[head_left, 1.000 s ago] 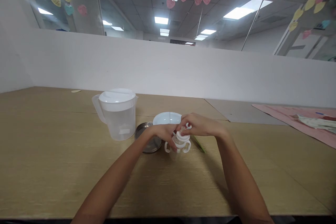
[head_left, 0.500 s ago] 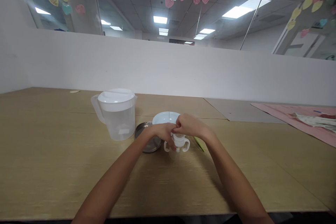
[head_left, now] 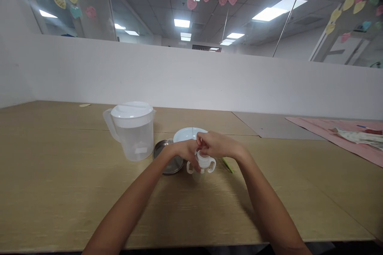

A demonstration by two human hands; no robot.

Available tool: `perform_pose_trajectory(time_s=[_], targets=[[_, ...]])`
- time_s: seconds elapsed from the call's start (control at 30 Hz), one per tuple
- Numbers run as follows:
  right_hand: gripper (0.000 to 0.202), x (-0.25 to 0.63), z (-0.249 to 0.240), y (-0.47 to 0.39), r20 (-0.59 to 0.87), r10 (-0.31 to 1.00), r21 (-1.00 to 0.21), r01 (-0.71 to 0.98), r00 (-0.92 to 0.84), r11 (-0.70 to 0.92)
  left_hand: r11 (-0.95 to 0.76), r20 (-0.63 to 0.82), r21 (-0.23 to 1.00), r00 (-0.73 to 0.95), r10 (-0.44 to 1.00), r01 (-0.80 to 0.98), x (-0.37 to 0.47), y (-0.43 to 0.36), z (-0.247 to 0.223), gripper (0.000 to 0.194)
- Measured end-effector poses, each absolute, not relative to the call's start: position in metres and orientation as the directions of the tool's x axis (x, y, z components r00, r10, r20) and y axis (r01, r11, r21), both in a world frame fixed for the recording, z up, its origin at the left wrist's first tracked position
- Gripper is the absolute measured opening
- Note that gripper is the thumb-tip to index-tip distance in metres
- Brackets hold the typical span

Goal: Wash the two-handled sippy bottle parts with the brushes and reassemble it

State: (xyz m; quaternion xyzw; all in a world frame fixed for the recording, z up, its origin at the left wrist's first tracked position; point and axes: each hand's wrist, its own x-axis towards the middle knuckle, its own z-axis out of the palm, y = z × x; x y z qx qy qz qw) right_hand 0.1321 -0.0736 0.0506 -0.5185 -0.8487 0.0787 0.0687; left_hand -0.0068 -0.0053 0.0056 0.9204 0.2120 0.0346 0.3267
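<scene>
A clear baby bottle (head_left: pixel 204 162) with two white handles stands upright on the table in front of me. My left hand (head_left: pixel 190 152) is wrapped round its left side, below the top. Over the bottle's top, my right hand (head_left: pixel 214 143) is closed, thumb and fingers pinched at the upper part; what exactly they grip is hidden. Behind both hands lies a pale blue-white plate (head_left: pixel 186 134), partly covered by them. Under my left forearm is a round metal pan (head_left: pixel 175 166). A thin green stick-like thing (head_left: pixel 227 165) lies just right of the bottle.
To the left stands a translucent pitcher (head_left: pixel 133 135) with a white lid. A pink cloth (head_left: pixel 317 126) with a white item on it lies far right, beside a grey sheet (head_left: pixel 269 125). The white wall (head_left: pixel 179 75) bounds the table's back.
My right hand has shifted slightly at the bottle's top, its fingers now bent lower over the rim. My left hand keeps its place on the bottle.
</scene>
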Motion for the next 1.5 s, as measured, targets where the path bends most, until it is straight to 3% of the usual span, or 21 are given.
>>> perform_pose_trajectory(time_s=[0.13, 0.2, 0.27, 0.37, 0.43, 0.5, 0.6, 0.67, 0.77, 0.93, 1.1, 1.2, 1.23, 1.3, 1.4, 1.5], targets=[[0.020, 0.121, 0.046, -0.076, 0.091, 0.913, -0.084, 0.911, -0.398, 0.405, -0.693, -0.053, 0.581, 0.870, 0.490, 0.426, -0.005, -0.009, 0.007, 0.039], [0.020, 0.121, 0.043, -0.074, 0.115, 0.914, -0.086, 0.913, -0.389, 0.399, -0.692, -0.046, 0.584, 0.869, 0.493, 0.424, -0.004, -0.011, 0.008, 0.040], [0.018, 0.128, 0.038, -0.070, 0.134, 0.909, -0.186, 0.891, -0.395, 0.415, -0.717, -0.050, 0.553, 0.876, 0.481, 0.425, -0.004, -0.014, 0.009, 0.038], [0.020, 0.142, 0.022, -0.067, 0.154, 0.917, -0.435, 0.808, -0.367, 0.397, -0.739, -0.089, 0.491, 0.870, 0.485, 0.462, -0.007, -0.017, 0.015, 0.044], [0.026, 0.149, 0.005, -0.069, 0.213, 0.920, -0.533, 0.750, -0.329, 0.392, -0.748, -0.107, 0.493, 0.884, 0.455, 0.444, -0.014, -0.016, 0.021, 0.058], [0.030, 0.151, -0.014, -0.074, 0.349, 0.906, -0.555, 0.727, -0.239, 0.405, -0.762, -0.122, 0.485, 0.896, 0.426, 0.428, -0.028, -0.009, 0.028, 0.079], [0.033, 0.155, -0.036, -0.077, 0.447, 0.879, -0.565, 0.710, -0.165, 0.421, -0.709, -0.118, 0.308, 0.765, 0.633, 0.634, -0.054, 0.012, 0.031, 0.092], [0.032, 0.161, -0.043, -0.076, 0.514, 0.847, -0.560, 0.694, -0.137, 0.452, -0.546, -0.097, 0.136, 0.559, 0.823, 0.827, -0.068, 0.026, 0.029, 0.082], [0.028, 0.173, -0.048, -0.072, 0.657, 0.753, -0.578, 0.662, 0.032, 0.477, -0.383, -0.109, 0.022, 0.383, 0.917, 0.923, -0.074, 0.038, 0.019, 0.060], [0.021, 0.172, -0.065, -0.064, 0.767, 0.588, -0.577, 0.676, 0.256, 0.458, -0.437, -0.132, 0.032, 0.437, 0.890, 0.899, -0.057, 0.034, 0.002, 0.040], [0.023, 0.157, -0.080, -0.060, 0.749, 0.590, -0.613, 0.651, 0.301, 0.447, -0.359, -0.072, 0.003, 0.358, 0.931, 0.933, -0.058, 0.020, 0.022, 0.035], [0.027, 0.156, -0.082, -0.062, 0.730, 0.629, -0.628, 0.624, 0.267, 0.465, -0.378, 0.067, 0.026, 0.375, 0.925, 0.926, -0.062, -0.002, 0.051, 0.041], [0.029, 0.156, -0.083, -0.064, 0.732, 0.637, -0.621, 0.622, 0.242, 0.477, -0.438, 0.137, 0.056, 0.428, 0.893, 0.897, -0.061, -0.012, 0.060, 0.045], [0.031, 0.157, -0.084, -0.066, 0.757, 0.631, -0.573, 0.638, 0.171, 0.514, -0.652, 0.264, 0.232, 0.599, 0.756, 0.721, -0.056, -0.031, 0.073, 0.051], [0.039, 0.159, -0.089, -0.067, 0.801, 0.597, -0.467, 0.682, 0.055, 0.563, -0.781, 0.203, 0.396, 0.783, 0.588, 0.483, -0.041, -0.052, 0.077, 0.052], [0.051, 0.160, -0.094, -0.067, 0.822, 0.570, -0.399, 0.698, -0.016, 0.595, -0.777, 0.082, 0.418, 0.832, 0.549, 0.471, -0.028, -0.056, 0.068, 0.056]])
